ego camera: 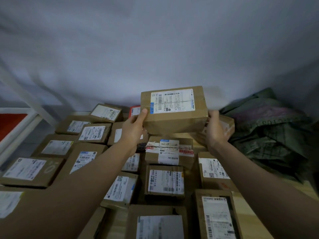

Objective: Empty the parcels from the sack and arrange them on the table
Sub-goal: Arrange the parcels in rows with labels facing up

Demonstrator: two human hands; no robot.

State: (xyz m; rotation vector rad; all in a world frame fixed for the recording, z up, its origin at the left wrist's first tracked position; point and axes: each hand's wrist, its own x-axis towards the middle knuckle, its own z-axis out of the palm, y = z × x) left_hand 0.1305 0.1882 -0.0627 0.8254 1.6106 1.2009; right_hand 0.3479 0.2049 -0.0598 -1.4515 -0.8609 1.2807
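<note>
Both hands, left hand (133,125) and right hand (216,130), around cardboard parcel (174,116).

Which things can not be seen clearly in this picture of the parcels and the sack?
- Head view: the held parcel hides the boxes behind it; only a red corner shows.
- The left hand and right hand cover the parcel's side faces.
- The green sack is slumped and dark; its contents cannot be seen.
- Small label print is unreadable.
- The bottom edge cuts off the nearest boxes.
</note>
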